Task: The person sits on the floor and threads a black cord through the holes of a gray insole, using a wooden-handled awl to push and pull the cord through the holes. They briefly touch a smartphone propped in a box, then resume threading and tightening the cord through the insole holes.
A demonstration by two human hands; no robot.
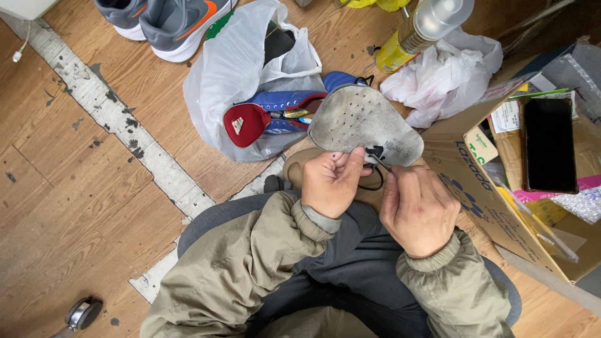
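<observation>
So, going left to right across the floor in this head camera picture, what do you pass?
Metal caster → grey sneakers → white plastic bag → grey insole → yellow spray can → black phone in the cardboard box.

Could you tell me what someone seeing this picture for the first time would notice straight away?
At the centre, the left hand pinches the edge of a grey perforated insole while the right hand holds a thin black tool against it. Just behind, a blue and red shoe lies in a white plastic bag on the wooden floor. To the right stands an open cardboard box with a black phone in it.
</observation>
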